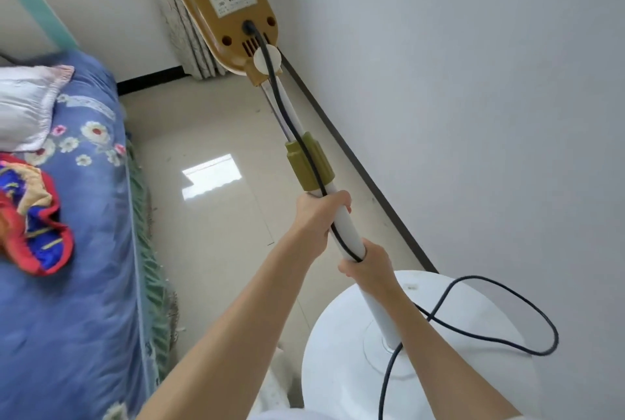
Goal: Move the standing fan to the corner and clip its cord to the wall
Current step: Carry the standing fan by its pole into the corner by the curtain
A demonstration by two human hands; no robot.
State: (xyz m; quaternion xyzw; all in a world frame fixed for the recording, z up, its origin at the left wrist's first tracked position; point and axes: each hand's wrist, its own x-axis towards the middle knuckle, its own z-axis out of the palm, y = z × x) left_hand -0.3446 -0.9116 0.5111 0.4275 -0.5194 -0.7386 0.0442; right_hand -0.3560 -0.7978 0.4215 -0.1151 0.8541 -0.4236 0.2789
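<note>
Both your grips are clamped on the fan's white pole [345,221], left hand [321,213] farther up, right hand [367,262] nearer, beside the right wall. Top-heavy, rigid, smooth tube; trapped cord [490,328] hangs slack.

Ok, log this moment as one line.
phase: carrying fan | left hand: gripping pole | right hand: gripping pole | cord: loose, unclipped

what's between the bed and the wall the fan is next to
In the head view, bare tiled floor lies between the bed and the wall, plus the fan itself.
</note>
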